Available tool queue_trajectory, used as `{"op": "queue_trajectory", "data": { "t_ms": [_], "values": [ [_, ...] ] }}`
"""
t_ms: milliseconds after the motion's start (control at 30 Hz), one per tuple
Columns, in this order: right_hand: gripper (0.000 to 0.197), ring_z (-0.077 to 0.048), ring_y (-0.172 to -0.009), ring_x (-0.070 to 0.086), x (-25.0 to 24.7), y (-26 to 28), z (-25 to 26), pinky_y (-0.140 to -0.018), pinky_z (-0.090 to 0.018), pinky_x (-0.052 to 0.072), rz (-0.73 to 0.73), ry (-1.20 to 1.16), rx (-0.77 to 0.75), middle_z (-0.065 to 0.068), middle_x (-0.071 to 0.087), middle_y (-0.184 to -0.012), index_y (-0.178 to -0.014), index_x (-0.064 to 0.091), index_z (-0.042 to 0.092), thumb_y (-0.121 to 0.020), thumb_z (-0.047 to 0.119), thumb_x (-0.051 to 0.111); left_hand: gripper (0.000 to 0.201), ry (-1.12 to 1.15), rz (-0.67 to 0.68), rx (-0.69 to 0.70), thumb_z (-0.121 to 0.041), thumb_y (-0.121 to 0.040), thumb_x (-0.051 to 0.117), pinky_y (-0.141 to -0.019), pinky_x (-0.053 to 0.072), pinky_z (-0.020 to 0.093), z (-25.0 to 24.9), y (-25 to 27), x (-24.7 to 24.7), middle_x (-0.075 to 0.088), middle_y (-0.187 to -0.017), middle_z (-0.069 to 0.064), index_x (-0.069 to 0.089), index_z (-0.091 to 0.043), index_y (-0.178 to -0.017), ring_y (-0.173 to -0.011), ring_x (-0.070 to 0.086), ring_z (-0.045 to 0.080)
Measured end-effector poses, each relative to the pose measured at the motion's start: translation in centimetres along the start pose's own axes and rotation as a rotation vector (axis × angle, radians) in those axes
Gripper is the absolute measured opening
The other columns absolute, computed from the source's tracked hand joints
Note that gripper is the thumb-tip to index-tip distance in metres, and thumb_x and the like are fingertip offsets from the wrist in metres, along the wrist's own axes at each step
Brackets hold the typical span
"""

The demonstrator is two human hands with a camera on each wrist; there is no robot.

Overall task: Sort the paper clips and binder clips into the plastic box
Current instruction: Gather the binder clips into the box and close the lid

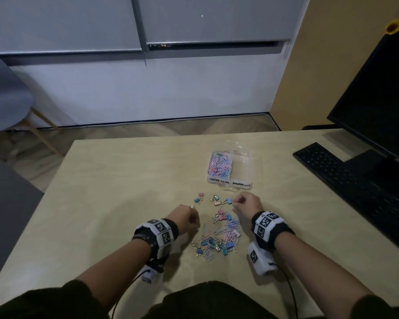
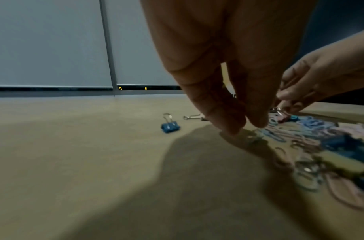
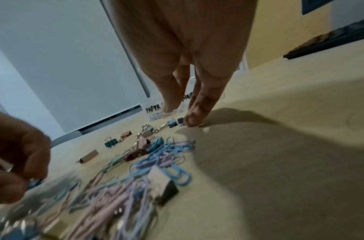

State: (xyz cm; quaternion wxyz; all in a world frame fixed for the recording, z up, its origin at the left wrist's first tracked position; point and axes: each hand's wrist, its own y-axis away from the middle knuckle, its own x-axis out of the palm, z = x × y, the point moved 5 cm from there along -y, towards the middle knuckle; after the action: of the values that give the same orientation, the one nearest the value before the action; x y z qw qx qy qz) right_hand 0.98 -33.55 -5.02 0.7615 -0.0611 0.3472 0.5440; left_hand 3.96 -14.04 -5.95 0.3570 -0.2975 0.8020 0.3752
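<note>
A clear plastic box (image 1: 231,180) with two handwritten labels stands at the table's far middle. Its left half is full of pastel paper clips (image 1: 220,165); the right half looks bare. A mixed pile of paper clips and binder clips (image 1: 219,236) lies between my hands, also in the right wrist view (image 3: 136,170). My right hand (image 1: 244,203) points its fingers (image 3: 195,113) down and pinches a blue binder clip (image 1: 228,201) on the table. My left hand (image 1: 188,215) is curled, its fingertips (image 2: 234,128) down at the pile's left edge. What they hold is hidden.
Loose binder clips (image 1: 198,199) lie apart beyond the pile, one blue (image 2: 170,127) and one beige (image 3: 88,156). A black keyboard (image 1: 346,178) and monitor (image 1: 378,100) fill the right side. A grey chair (image 1: 7,97) stands off the table's left.
</note>
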Motion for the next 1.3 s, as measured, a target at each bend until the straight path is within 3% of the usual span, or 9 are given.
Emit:
{"op": "queue_trajectory", "data": {
  "t_ms": [100, 200, 333, 500, 633, 767, 867, 1000, 1300],
  "values": [
    [0.009, -0.027, -0.099, 0.058, 0.9, 0.1, -0.1, -0.081, -0.026, 0.047, 0.019, 0.098, -0.096, -0.015, 0.059, -0.106, -0.087, 0.061, 0.007, -0.081, 0.0, 0.06, 0.02, 0.022, -0.082, 0.002, -0.019, -0.089, 0.056, -0.085, 0.045, 0.025, -1.4, -0.2, 0.5, 0.056, -0.103, 0.005, 0.062, -0.007, -0.104, -0.091, 0.053, 0.018],
    [0.03, -0.024, -0.114, 0.046, 2.2, 1.1, 0.0, -0.101, -0.032, 0.04, 0.101, 0.288, -0.243, -0.007, 0.05, -0.121, -0.11, 0.061, 0.014, -0.081, 0.006, 0.061, 0.03, 0.03, -0.075, 0.015, -0.022, -0.092, 0.05, -0.097, 0.045, 0.032, -3.2, -0.8, 1.3, 0.053, -0.117, 0.008, 0.057, -0.005, -0.116, -0.108, 0.053, 0.023],
    [0.053, -0.022, -0.121, 0.035, 3.7, 2.3, 0.2, -0.101, -0.035, 0.032, 0.207, 0.543, -0.367, 0.004, 0.042, -0.135, -0.129, 0.049, 0.03, -0.082, 0.007, 0.058, 0.032, -0.018, -0.074, -0.077, -0.028, -0.091, 0.047, -0.093, 0.046, 0.039, -4.4, -1.5, 2.1, 0.05, -0.116, 0.009, 0.055, -0.012, -0.117, -0.109, 0.052, 0.027],
    [0.021, -0.024, -0.118, 0.042, 4.1, 2.0, -0.2, -0.098, -0.035, 0.038, 0.202, 0.533, -0.336, -0.003, 0.052, -0.127, -0.105, 0.064, 0.019, -0.084, 0.017, 0.061, 0.022, -0.044, -0.023, -0.086, -0.022, -0.092, 0.044, -0.09, 0.048, 0.038, -3.6, -1.4, 2.7, 0.051, -0.114, 0.01, 0.054, -0.013, -0.11, -0.104, 0.054, 0.027],
    [0.014, -0.029, -0.12, 0.045, 4.0, 1.3, -0.6, -0.101, -0.04, 0.041, 0.224, 0.428, -0.256, -0.013, 0.05, -0.129, -0.095, 0.064, 0.01, -0.081, 0.012, 0.065, 0.007, 0.03, 0.169, -0.069, -0.02, -0.082, 0.057, -0.078, 0.051, 0.033, -2.5, -1.2, 3.1, 0.06, -0.081, 0.002, 0.061, -0.016, -0.078, -0.084, 0.061, 0.023],
    [0.004, -0.027, -0.097, 0.056, 3.2, 1.2, 0.1, -0.092, -0.038, 0.047, 0.186, 0.256, -0.205, -0.01, 0.051, -0.097, -0.084, 0.064, 0.001, -0.081, 0.001, 0.061, 0.024, 0.074, 0.157, -0.122, -0.03, -0.078, 0.064, -0.068, 0.045, 0.029, -2.0, -1.5, 2.7, 0.056, -0.073, -0.001, 0.047, -0.024, -0.063, -0.076, 0.055, 0.02],
    [0.011, -0.022, -0.089, 0.056, 2.1, 1.2, 0.0, -0.084, -0.032, 0.046, 0.13, 0.151, -0.153, -0.012, 0.058, -0.092, -0.083, 0.064, -0.003, -0.083, -0.007, 0.054, 0.007, 0.059, 0.0, -0.079, -0.022, -0.083, 0.058, -0.079, 0.045, 0.032, -3.2, -2.0, 1.7, 0.055, -0.101, 0.007, 0.052, -0.02, -0.086, -0.095, 0.055, 0.025],
    [0.016, -0.02, -0.083, 0.054, 1.3, 1.2, -0.7, -0.075, -0.028, 0.042, 0.13, 0.059, -0.073, -0.012, 0.061, -0.089, -0.084, 0.063, 0.003, -0.084, -0.008, 0.052, 0.031, -0.043, -0.029, -0.016, -0.024, -0.09, 0.053, -0.093, 0.045, 0.037, -5.0, -2.4, 2.0, 0.048, -0.121, 0.008, 0.055, -0.015, -0.119, -0.11, 0.052, 0.027],
    [0.014, -0.02, -0.072, 0.056, 0.8, 1.0, -1.4, -0.057, -0.019, 0.046, 0.078, -0.018, 0.003, -0.019, 0.062, -0.087, -0.09, 0.065, -0.003, -0.082, -0.009, 0.055, 0.011, -0.033, -0.119, -0.073, -0.025, -0.09, 0.045, -0.082, 0.048, 0.036, -3.9, -2.7, 1.5, 0.062, -0.103, 0.008, 0.052, -0.017, -0.091, -0.094, 0.058, 0.026]
  ]
}}
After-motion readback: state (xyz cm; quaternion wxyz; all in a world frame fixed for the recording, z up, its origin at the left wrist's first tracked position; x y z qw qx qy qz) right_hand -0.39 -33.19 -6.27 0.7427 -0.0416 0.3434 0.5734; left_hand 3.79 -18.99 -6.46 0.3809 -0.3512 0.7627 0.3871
